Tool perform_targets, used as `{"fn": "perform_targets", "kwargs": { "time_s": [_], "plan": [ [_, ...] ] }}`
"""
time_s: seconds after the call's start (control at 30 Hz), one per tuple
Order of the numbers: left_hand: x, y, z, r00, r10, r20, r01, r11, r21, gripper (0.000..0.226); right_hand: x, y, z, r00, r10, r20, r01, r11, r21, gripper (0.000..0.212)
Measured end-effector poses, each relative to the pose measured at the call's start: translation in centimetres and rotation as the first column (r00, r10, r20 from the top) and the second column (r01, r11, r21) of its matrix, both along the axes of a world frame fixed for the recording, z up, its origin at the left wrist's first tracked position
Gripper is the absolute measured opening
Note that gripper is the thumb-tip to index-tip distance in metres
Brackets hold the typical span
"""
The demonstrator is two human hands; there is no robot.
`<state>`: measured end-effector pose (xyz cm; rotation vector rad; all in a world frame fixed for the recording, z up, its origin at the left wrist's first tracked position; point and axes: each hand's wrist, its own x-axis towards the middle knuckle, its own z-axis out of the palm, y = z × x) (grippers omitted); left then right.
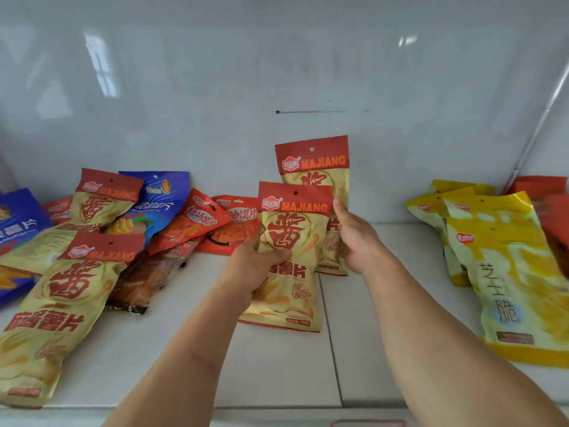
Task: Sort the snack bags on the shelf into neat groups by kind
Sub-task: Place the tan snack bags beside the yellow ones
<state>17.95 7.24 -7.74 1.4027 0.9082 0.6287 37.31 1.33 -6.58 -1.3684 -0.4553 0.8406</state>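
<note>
Facing a white shelf [277, 359] with a glossy white back wall [277, 72], I note its contents by size. Right side: yellow bags [508, 272], stacked and overlapping, with orange packs behind them. Left side: a mixed heap of cream-and-red Majiang bags [61, 303], blue bags [160, 198] and orange bags [191, 226], overlapping and unsorted. Centre: my left hand [255, 266] grips a front Majiang bag [292, 241], thumb across its face; my right hand [354, 235] holds a rear Majiang bag [314, 167] upright, just behind the front one.
</note>
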Motion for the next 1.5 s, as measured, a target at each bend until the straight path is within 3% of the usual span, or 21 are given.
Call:
{"fn": "perform_targets", "kwargs": {
  "time_s": [0.13,0.27,0.53,1.0,1.2,1.33,1.5],
  "plan": [
    [2.4,-0.7,-0.5,0.999,0.051,-0.01,-0.05,0.997,0.054,0.026,2.7,-1.5,0.1,0.995,-0.086,0.045,0.085,0.996,0.02,0.048],
    [5.5,-2.1,-0.6,0.998,0.062,-0.03,-0.06,0.997,0.056,0.029,6.4,-2.3,-0.3,0.946,-0.235,0.222,0.24,0.971,0.007,0.035],
    [9.7,-3.9,-1.4,0.997,0.069,-0.047,-0.068,0.998,0.01,0.031,11.7,-3.0,-3.0,0.837,-0.276,0.471,0.419,0.878,-0.23,0.045],
    [14.1,-5.0,-2.0,0.998,-0.046,-0.04,0.044,0.998,-0.048,0.036,14.3,-2.2,-3.0,0.856,-0.315,0.409,0.398,0.908,-0.132,0.033],
    [16.2,-6.3,-2.4,0.967,0.099,-0.236,-0.047,0.975,0.215,0.034,14.1,-2.5,-2.2,0.891,-0.352,0.288,0.408,0.898,-0.166,0.06],
    [16.9,-6.9,-2.6,0.967,0.107,-0.233,-0.052,0.972,0.23,0.035,13.8,-2.7,-2.9,0.894,-0.278,0.352,0.324,0.943,-0.079,0.053],
    [17.7,-7.5,-2.7,0.969,0.087,-0.23,-0.028,0.969,0.247,0.038,14.3,-2.5,-3.9,0.888,-0.275,0.368,0.324,0.943,-0.078,0.051]
  ]
}}
